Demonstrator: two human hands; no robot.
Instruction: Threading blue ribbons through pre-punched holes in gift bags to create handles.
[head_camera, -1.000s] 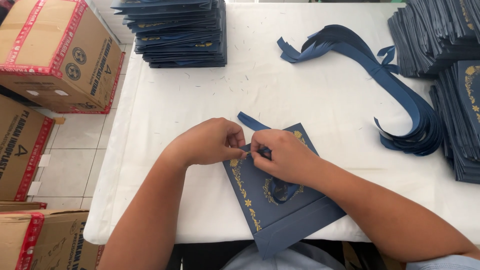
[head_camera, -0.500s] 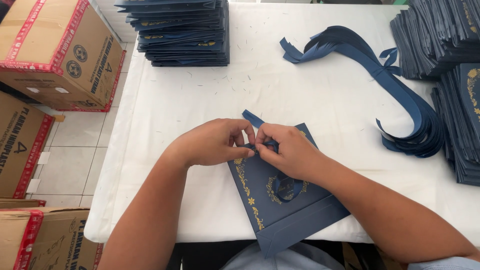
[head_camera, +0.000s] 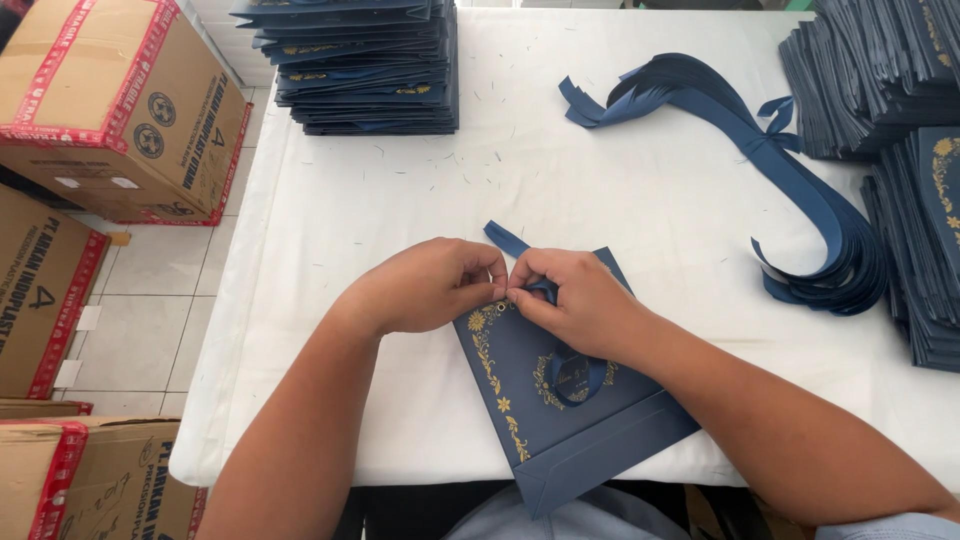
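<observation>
Pinching a navy ribbon at the top edge of a flat navy paper bag, with both hands meeting over the same spot. My left hand has its fingers curled tight, thumb against forefinger, closed on the ribbon right at the bag's edge. My right hand mirrors it from the other side, fingertips pressed together on the same strip.

Change against half a second ago: the hands sit a little closer to each other, knuckles almost touching, and the free ribbon tail beyond my fingers looks slightly shorter. The bag has not shifted on the table. Judgement: the ribbon is being worked through the bag's edge, and the pull-through is partly done, not finished.

A dark ribbon loop lies on the bag's gold ornament, just on my side of my right hand. Beyond my fingers, well apart: a stack of bags. To their right, a sheaf of loose ribbons.
</observation>
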